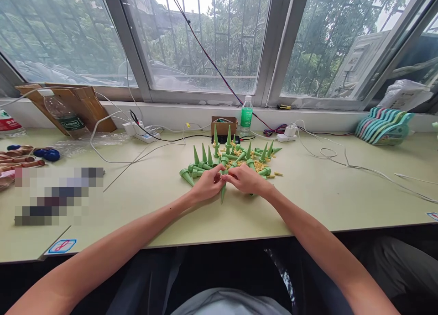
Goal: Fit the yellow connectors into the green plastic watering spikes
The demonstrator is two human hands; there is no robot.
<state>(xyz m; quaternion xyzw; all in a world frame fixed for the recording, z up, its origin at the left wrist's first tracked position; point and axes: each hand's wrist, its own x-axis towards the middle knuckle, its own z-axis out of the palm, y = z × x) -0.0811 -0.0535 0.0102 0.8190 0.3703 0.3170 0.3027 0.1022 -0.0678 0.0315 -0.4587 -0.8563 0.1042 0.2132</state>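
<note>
Between my two hands a green plastic watering spike (222, 195) hangs point down over the table's front half. My left hand (207, 184) is closed around its wide upper end. My right hand (245, 179) meets it there, thumb and fingers pinched at the same end; whether a small part is also between these fingers I cannot tell. Just beyond my hands is a heap of similar green spikes (186, 175), some lying and several standing point up (228, 140). Small yellow plastic pieces (278, 174) are scattered among them.
Behind the heap stand a small cardboard box (224, 123), a phone (222, 139) and a green-labelled bottle (246, 114). White cables (345, 162) cross the table (328, 201) on both sides. A stack of turquoise plastic items (385, 127) is at right; another bottle (65, 116) leans at left.
</note>
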